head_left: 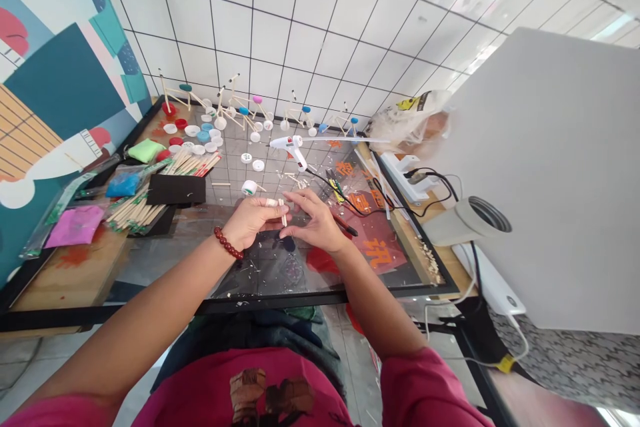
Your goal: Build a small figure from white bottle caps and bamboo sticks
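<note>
Both hands meet over the glass-topped table (260, 273), pinching short wooden sticks (283, 211) between them. My left hand (253, 219), with a red bead bracelet on its wrist, has its fingers closed on the sticks from the left. From the right, my right hand (313, 220) grips the same sticks with thumb and fingertips. A white bottle cap (249, 187) lies just beyond the hands. Farther back rests a white glue gun (291, 146) on its stand.
Small stick-and-cap bicycle models (240, 110) line the tiled wall. Loose caps (197, 137), bundles of sticks (190, 162), a black box (176, 189) and bags of coloured material (75, 225) fill the left. A power strip (407, 177), cables and a grey lamp (467, 220) sit right.
</note>
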Available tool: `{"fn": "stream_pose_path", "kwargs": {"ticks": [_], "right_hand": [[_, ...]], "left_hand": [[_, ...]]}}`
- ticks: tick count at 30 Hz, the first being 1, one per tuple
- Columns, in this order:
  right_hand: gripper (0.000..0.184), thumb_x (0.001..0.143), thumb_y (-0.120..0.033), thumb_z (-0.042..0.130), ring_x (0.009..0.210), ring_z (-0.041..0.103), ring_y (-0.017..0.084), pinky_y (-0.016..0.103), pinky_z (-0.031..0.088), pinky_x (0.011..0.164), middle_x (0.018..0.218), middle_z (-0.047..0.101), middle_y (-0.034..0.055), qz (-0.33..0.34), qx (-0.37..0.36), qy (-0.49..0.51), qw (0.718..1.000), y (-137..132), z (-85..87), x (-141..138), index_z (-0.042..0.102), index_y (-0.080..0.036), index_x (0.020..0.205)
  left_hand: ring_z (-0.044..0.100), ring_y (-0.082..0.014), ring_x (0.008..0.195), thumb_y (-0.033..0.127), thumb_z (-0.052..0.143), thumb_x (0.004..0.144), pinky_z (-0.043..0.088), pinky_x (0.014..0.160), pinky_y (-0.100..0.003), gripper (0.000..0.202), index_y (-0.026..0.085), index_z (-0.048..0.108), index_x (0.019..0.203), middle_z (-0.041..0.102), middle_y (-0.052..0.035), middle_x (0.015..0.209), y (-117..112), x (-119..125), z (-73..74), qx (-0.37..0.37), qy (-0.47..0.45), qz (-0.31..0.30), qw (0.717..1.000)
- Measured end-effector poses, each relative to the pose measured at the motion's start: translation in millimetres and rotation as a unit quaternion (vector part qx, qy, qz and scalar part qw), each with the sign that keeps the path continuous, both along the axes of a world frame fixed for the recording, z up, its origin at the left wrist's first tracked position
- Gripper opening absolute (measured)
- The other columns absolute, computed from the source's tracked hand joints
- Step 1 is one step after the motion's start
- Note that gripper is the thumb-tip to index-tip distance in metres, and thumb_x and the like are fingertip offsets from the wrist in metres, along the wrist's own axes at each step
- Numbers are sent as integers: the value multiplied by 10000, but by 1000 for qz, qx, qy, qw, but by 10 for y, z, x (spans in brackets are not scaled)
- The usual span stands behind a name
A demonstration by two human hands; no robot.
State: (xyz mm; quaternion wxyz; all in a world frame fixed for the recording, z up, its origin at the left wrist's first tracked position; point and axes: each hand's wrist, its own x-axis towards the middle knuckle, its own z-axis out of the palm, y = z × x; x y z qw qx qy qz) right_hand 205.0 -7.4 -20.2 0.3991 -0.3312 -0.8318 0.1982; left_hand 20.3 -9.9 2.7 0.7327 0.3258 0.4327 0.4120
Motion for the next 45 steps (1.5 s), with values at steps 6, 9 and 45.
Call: {"fn": "stream_pose_path", "kwargs": {"ticks": [6,9,45], "right_hand": [[594,830,-490,711,1083,595,228,399,503,972,1159,600,85,25,13,-8,1000,6,-6,0,559,-293,1370],[597,833,-462,720,1075,597,234,404,508,958,1160,603,93,28,13,-5,1000,16,-33,1,552,-286,1377],[236,889,-417,673,689,603,156,317,402,746,713,678,18,-117,39,-82,989,-37,-50,-98,684,-198,802]], "left_hand": [[669,-166,633,275,945,467,591,610,-301,352,95,730,681,709,-73,676,-17,5,-42,7,4,-14,1000],[650,-141,596,308,946,467,591,643,-304,372,95,732,684,714,-71,679,-25,3,-53,9,9,-23,1000],[607,-109,596,391,948,353,557,652,-274,456,103,717,620,653,0,609,-14,46,-28,54,-4,92,994]]}}
